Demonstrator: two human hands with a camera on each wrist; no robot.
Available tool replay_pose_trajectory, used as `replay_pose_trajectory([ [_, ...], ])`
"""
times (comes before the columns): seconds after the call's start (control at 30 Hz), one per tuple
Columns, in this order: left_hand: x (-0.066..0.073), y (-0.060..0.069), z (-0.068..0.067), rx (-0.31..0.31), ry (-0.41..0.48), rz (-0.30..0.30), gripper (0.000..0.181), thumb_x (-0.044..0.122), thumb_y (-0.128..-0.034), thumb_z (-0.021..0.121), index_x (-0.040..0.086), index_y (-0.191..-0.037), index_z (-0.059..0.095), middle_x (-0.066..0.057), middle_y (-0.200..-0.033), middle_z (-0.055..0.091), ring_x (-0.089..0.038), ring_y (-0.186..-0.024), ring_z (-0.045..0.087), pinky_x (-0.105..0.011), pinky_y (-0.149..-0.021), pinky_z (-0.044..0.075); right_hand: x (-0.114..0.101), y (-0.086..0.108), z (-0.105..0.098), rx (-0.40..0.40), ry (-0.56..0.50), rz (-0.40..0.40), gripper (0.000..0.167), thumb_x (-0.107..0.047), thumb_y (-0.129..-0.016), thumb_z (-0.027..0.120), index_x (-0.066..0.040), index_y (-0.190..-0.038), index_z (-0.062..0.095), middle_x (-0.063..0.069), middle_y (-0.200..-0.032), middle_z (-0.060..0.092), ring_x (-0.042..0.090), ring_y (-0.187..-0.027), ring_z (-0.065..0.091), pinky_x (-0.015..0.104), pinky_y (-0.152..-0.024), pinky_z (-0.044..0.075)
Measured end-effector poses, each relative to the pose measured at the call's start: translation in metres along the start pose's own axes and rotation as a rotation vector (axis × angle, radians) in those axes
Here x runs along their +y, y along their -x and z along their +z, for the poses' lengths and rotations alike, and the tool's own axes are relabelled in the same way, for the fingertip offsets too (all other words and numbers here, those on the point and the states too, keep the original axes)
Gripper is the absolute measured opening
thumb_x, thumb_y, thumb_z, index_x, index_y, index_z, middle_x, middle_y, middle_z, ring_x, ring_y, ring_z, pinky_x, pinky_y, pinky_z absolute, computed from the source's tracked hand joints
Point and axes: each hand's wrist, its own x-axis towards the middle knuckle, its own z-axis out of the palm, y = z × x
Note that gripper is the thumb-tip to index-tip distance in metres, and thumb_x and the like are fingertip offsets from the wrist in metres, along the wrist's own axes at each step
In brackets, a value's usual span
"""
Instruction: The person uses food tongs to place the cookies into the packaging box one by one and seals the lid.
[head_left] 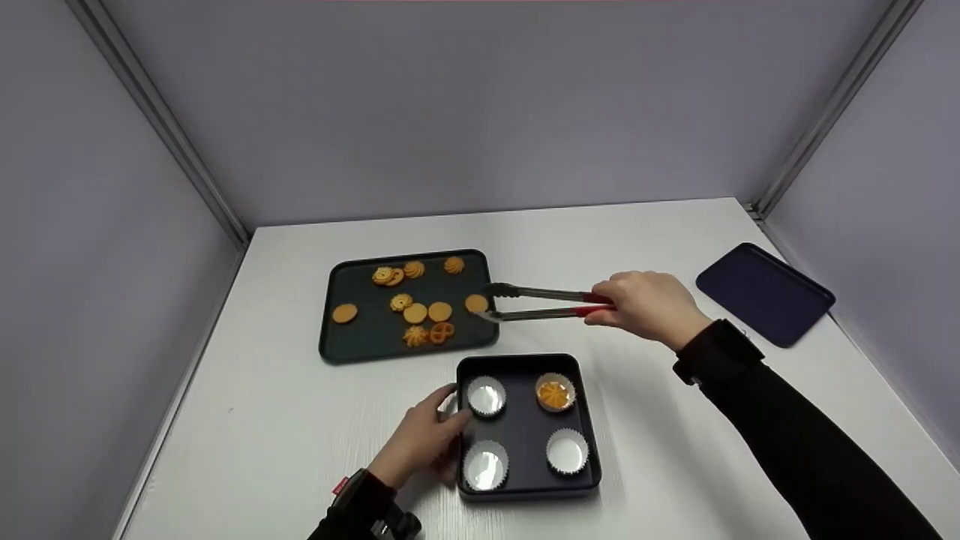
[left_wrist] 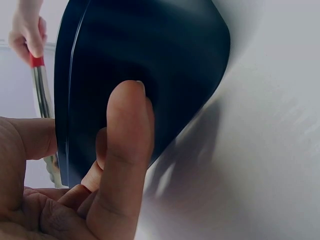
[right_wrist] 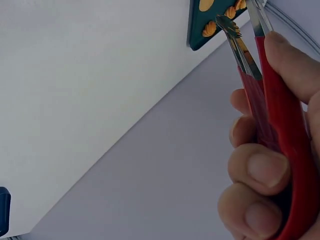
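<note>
My right hand (head_left: 649, 307) grips the red handles of metal tongs (head_left: 546, 293), its fingers curled round them in the right wrist view. The tongs' two arms stand apart, their tips on either side of a round flat cookie (head_left: 476, 304) at the right end of the dark green tray (head_left: 360, 349). My left hand (head_left: 421, 439) holds the left wall of a deep dark square pan (head_left: 523, 427), thumb over the rim and fingers against the outside. Inside the pan are three empty paper cups, such as one cup (head_left: 487, 396), and one cup with a ridged orange-yellow cookie (head_left: 553, 394).
Several cookies lie on the green tray, among them a pretzel-shaped one (head_left: 441, 332) and a flat one (head_left: 345, 313). A dark blue tray (head_left: 765, 296) is at the white table's (head_left: 262, 420) right edge. Grey panels (head_left: 487, 112) enclose the back and sides.
</note>
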Motion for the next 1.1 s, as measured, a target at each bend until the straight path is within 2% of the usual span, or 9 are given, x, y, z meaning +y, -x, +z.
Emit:
replay_pose_trajectory([
  [0.33, -0.001, 0.0, 0.001, 0.002, 0.01, -0.002, 0.069, 0.035, -0.102, 0.062, 0.001, -0.157, 0.036, 0.004, -0.068, 0.057, -0.009, -0.051, 0.049, -0.027, -0.049, 0.044, -0.011, -0.021, 0.005, -0.036, 0.045, -0.003, 0.033, -0.043, -0.085, 0.081, -0.015, -0.078, 0.066, -0.003, -0.068, 0.056, 0.018, -0.059, 0.052, 0.038, -0.051, 0.042],
  [0.53, -0.001, 0.0, 0.0, 0.007, 0.005, 0.011, 0.068, 0.033, -0.1019, 0.062, 0.001, -0.156, 0.038, 0.005, -0.066, 0.055, -0.009, -0.052, 0.048, -0.026, -0.05, 0.042, -0.017, -0.029, 0.007, -0.053, 0.062, 0.008, 0.032, -0.042, -0.084, 0.082, -0.014, -0.078, 0.069, -0.002, -0.068, 0.058, 0.019, -0.059, 0.055, 0.041, -0.052, 0.045],
  [0.7, -0.001, 0.0, 0.0, 0.004, 0.015, 0.006, 0.067, 0.033, -0.102, 0.062, 0.002, -0.156, 0.038, 0.005, -0.066, 0.054, -0.008, -0.051, 0.047, -0.025, -0.049, 0.042, -0.022, -0.034, 0.008, -0.059, 0.076, 0.004, 0.033, -0.042, -0.084, 0.082, -0.013, -0.077, 0.068, -0.001, -0.068, 0.058, 0.019, -0.059, 0.055, 0.041, -0.052, 0.045],
  [0.9, 0.0, 0.002, 0.001, 0.0, 0.029, -0.015, 0.069, 0.034, -0.1022, 0.062, 0.003, -0.158, 0.036, 0.003, -0.069, 0.056, -0.01, -0.055, 0.049, -0.026, -0.05, 0.044, -0.027, -0.038, 0.009, -0.052, 0.108, 0.001, 0.03, -0.041, -0.084, 0.082, -0.013, -0.082, 0.074, 0.0, -0.069, 0.062, 0.018, -0.059, 0.057, 0.04, -0.053, 0.048],
  [1.1, 0.0, 0.003, 0.001, 0.01, 0.024, -0.01, 0.069, 0.034, -0.1019, 0.062, 0.002, -0.157, 0.036, 0.003, -0.069, 0.057, -0.01, -0.055, 0.051, -0.027, -0.051, 0.045, -0.035, -0.044, 0.006, -0.064, 0.129, 0.004, 0.032, -0.039, -0.083, 0.084, -0.012, -0.075, 0.07, 0.001, -0.068, 0.06, 0.021, -0.059, 0.057, 0.043, -0.053, 0.048],
])
